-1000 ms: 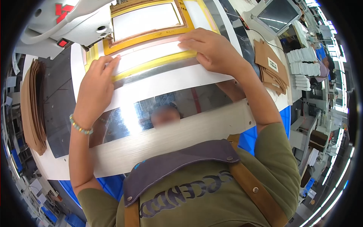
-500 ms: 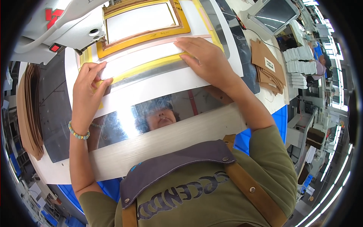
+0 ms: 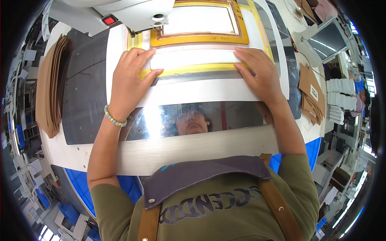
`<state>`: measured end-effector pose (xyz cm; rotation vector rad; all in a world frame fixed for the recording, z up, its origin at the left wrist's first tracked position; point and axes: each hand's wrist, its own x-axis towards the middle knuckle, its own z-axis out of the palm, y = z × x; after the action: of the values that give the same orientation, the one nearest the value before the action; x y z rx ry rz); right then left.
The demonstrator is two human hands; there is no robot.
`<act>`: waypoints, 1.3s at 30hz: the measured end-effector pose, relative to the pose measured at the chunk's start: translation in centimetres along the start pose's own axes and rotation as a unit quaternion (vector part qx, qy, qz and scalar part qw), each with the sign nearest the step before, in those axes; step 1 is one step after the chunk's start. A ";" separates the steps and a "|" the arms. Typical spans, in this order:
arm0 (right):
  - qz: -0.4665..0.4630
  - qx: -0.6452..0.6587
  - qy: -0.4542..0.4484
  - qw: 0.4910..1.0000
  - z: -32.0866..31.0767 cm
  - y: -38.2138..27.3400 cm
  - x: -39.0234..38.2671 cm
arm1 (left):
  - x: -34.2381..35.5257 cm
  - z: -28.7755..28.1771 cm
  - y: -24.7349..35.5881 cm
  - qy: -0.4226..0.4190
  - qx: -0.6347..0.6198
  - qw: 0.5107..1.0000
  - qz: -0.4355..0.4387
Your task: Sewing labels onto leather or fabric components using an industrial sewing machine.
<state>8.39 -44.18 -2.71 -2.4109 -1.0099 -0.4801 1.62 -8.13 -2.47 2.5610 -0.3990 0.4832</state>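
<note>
Left hand (image 3: 129, 82) & right hand (image 3: 259, 76) are lying flat, fingers spread, gripping nothing, pressing on a white rectangular template sheet w/ yellow tape border (image 3: 193, 60). Sheet is resting on the shiny metal machine bed (image 3: 201, 114), just below the yellow-framed clamp (image 3: 199, 24). Stack of brown leather pieces (image 3: 50, 86) is sitting far left.

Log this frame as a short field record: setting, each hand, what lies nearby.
setting: sewing station, white table with a shiny metal plate
left hand: flat on the pale panel, fingers spread
right hand: flat on the same panel's other end
ahead: yellow-framed template under the white machine head
left side: stack of brown pieces
right side: monitor
</note>
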 end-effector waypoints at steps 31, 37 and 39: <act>0.067 0.048 0.004 0.997 -0.5 -0.2 0.2 | -4.7 -21.7 -30.6 -0.002 0.443 0.871 -0.211; 0.060 0.079 0.021 0.995 -0.1 0.3 0.5 | -4.3 -21.3 -37.2 -0.025 0.459 0.841 -0.285; 0.068 0.087 0.024 0.994 0.1 0.1 0.7 | -6.8 -23.7 -41.3 0.034 0.431 0.851 -0.298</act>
<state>8.94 -43.75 -2.49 -2.2829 -0.8246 -0.3833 4.43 39.84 -3.25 3.2563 0.8270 0.5910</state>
